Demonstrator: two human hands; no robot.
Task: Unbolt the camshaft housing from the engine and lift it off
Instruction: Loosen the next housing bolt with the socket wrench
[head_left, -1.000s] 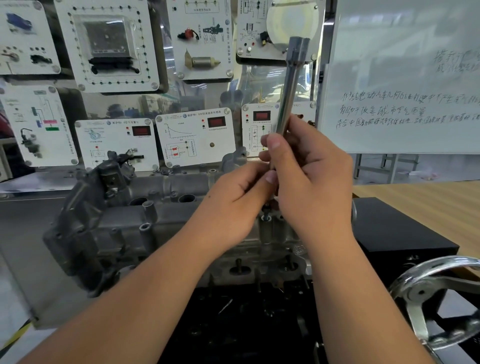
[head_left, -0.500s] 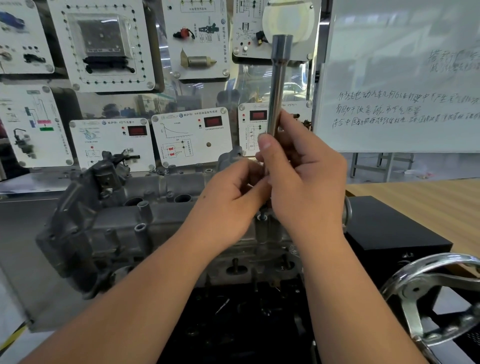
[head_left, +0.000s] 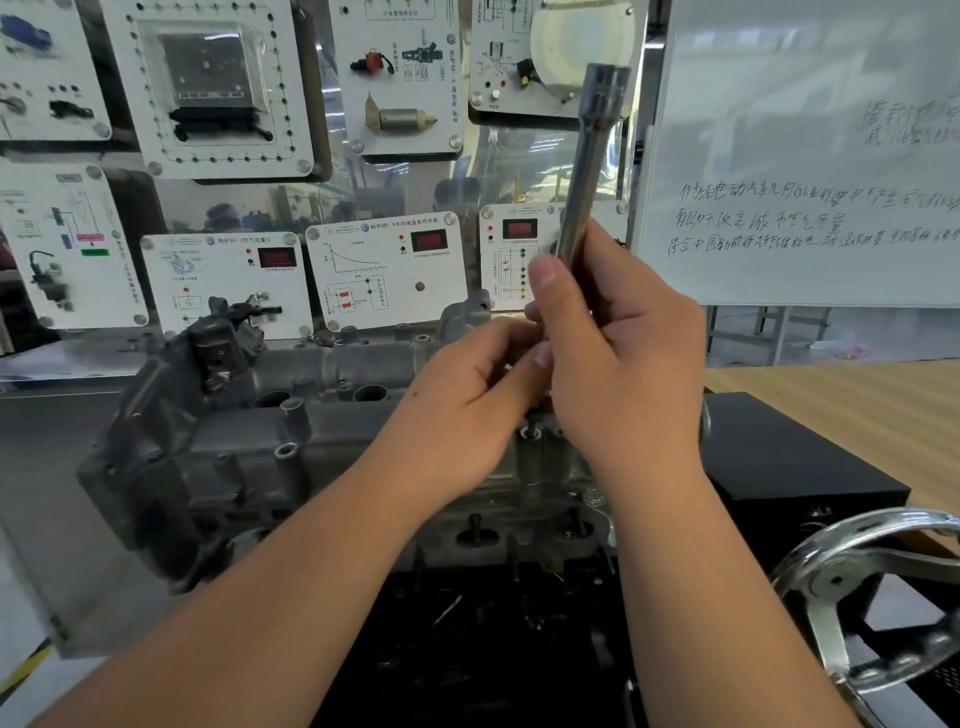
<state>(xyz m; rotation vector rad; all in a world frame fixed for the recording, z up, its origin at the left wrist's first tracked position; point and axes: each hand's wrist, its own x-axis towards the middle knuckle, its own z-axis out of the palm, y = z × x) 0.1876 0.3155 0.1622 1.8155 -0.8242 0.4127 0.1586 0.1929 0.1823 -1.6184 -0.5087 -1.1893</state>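
Bolted in place across the left and middle of the engine stand: grey cast-aluminium camshaft housing (head_left: 249, 431), tilted, its left end rising toward the wall of white training panels (head_left: 384, 270). Not lifted yet; no gap visible between it and the dark engine block (head_left: 488, 540) beneath.

Just right of centre, above the housing's right end: left hand (head_left: 467, 405), fingers curled inward at the lower end of a long polished steel socket extension bar (head_left: 587, 176). Whether gripping the bar's tip or a bolt there, cannot tell, since the right hand hides it. Right hand (head_left: 623, 353) wrapped round the bar's lower part, thumb pressed along the shaft, bar held nearly upright, top leaning slightly right. Below both hands, a small dark bolt head (head_left: 531, 423) standing in a boss of the housing, apparently not yet removed.

Judging from this: early in the unbolting, tool being fitted or seated, the bolts and the lift itself all left to do.

Against half a second ago: bar's top tipped rightward from straight upright, now crossing the edge of the whiteboard (head_left: 810, 156); grips much the same.

Bottom right corner: chrome handwheel (head_left: 852, 571) of the stand, beside a black box (head_left: 779, 467) and a wooden tabletop (head_left: 857, 415).
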